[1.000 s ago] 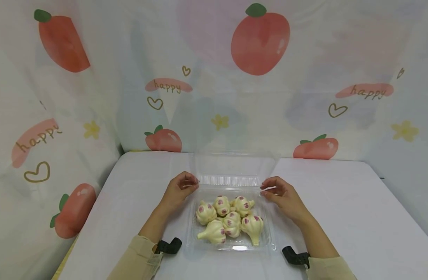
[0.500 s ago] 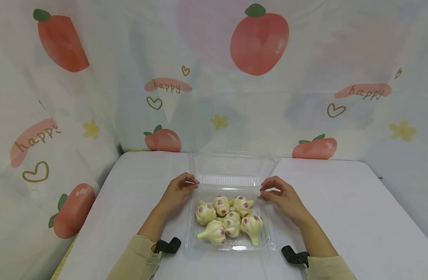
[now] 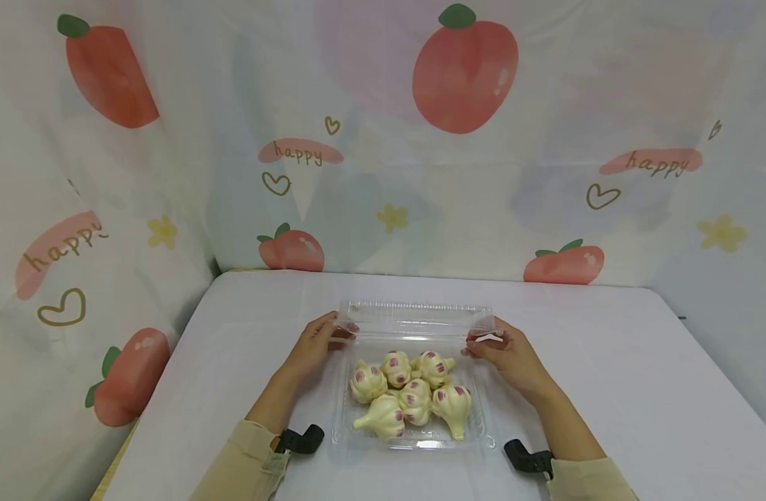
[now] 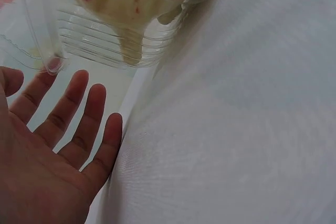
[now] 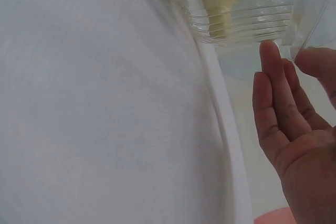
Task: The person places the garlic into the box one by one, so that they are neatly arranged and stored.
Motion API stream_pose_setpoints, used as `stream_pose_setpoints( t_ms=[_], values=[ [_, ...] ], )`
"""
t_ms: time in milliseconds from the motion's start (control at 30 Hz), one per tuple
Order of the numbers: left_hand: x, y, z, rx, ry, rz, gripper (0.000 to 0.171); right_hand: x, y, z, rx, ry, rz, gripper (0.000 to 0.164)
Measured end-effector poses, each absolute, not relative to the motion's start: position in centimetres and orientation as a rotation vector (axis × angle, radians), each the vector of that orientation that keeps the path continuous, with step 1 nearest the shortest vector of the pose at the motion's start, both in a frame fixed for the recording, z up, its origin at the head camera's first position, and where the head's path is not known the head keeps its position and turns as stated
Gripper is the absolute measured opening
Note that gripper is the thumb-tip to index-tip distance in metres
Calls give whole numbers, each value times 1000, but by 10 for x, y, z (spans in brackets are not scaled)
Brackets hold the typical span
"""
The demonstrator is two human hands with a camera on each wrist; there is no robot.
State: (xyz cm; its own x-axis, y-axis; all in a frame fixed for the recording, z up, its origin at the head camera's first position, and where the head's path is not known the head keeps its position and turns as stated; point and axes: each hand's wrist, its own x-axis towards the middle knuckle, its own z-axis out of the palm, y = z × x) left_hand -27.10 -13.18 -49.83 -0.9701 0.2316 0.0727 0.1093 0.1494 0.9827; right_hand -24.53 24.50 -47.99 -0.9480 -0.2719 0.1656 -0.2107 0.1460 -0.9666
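Note:
Several garlic bulbs (image 3: 415, 401), cream with purple patches, sit in a clear plastic clamshell box (image 3: 408, 443) on the white table. The box's clear lid (image 3: 414, 316) stands raised at the far side. My left hand (image 3: 314, 344) is at the far left corner by the hinge. In the left wrist view its fingers (image 4: 79, 90) are spread and fairly straight, with one fingertip against the plastic. My right hand (image 3: 504, 351) is at the far right corner, its thumb at the box edge. The right fingers (image 5: 283, 95) look mostly straight. Parts of both hands show through the lid.
White cloth covers the table (image 3: 608, 376). A printed curtain (image 3: 370, 174) with fruit and "happy" lettering hangs behind and at the sides. Black camera mounts are strapped on the left wrist (image 3: 302, 440) and the right wrist (image 3: 527, 459).
The lid has swung up from leaning back, and its ridged side now shows at the top, partly in front of my fingers. Both hands have hardly moved. The garlic bulbs stay in place.

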Motion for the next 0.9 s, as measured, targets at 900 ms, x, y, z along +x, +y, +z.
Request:
stream_pose_setpoints(
  t_ms=[900],
  values=[
    [-269,-143,-490,381,2226,1869,28,-241,246,-473,-341,2535,-1678,24]
  ],
)
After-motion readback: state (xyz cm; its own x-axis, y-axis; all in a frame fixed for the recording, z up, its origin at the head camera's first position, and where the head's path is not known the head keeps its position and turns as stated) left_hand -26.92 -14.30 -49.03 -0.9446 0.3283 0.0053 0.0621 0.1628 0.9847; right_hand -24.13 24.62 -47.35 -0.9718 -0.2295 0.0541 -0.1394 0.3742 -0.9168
